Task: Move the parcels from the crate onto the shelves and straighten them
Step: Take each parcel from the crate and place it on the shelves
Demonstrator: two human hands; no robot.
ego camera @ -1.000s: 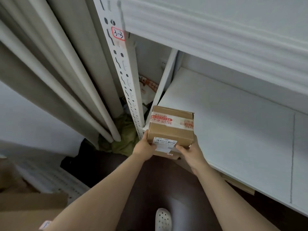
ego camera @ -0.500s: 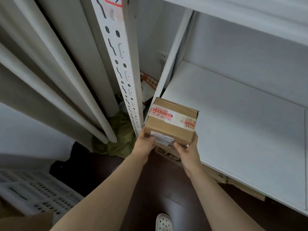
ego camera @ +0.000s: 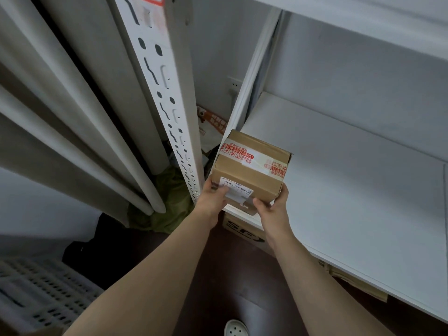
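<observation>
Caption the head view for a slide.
Left hand and right hand hold a taped parcel at the shelf corner beside a perforated upright.

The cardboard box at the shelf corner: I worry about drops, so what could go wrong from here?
The box sits right at the front left corner of the shelf, gripped by the left hand and right hand; let go now, it might tip off the edge. The left hand is close to the slotted post, so fingers could get pinched.
</observation>
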